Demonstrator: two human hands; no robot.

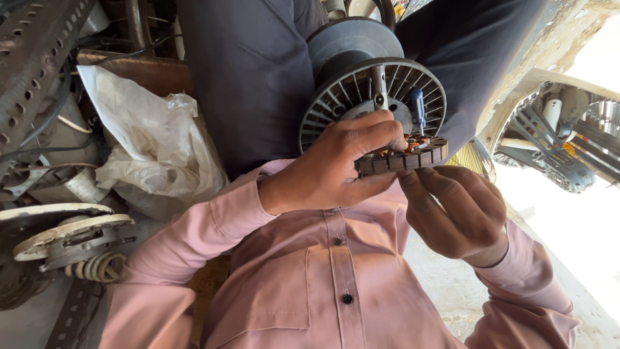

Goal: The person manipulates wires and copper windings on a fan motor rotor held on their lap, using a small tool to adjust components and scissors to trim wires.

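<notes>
My left hand (336,165) grips a dark laminated stator ring (413,157) with copper windings on top, fingers curled over its near edge. The fingertips of my right hand (455,210) pinch the ring's lower rim from the right. Just behind the ring, a grey finned motor housing (361,77) rests on my lap against dark trousers. A small blue-handled screwdriver (418,106) stands upright beside the ring with its tip down among the windings; neither hand holds it.
A crumpled clear plastic bag (152,142) lies at the left over a brown board. Perforated metal bars (32,58) and cables fill the top left. Round metal plates and a wire coil (71,242) sit at the lower left. Fan parts (555,142) lie at the right.
</notes>
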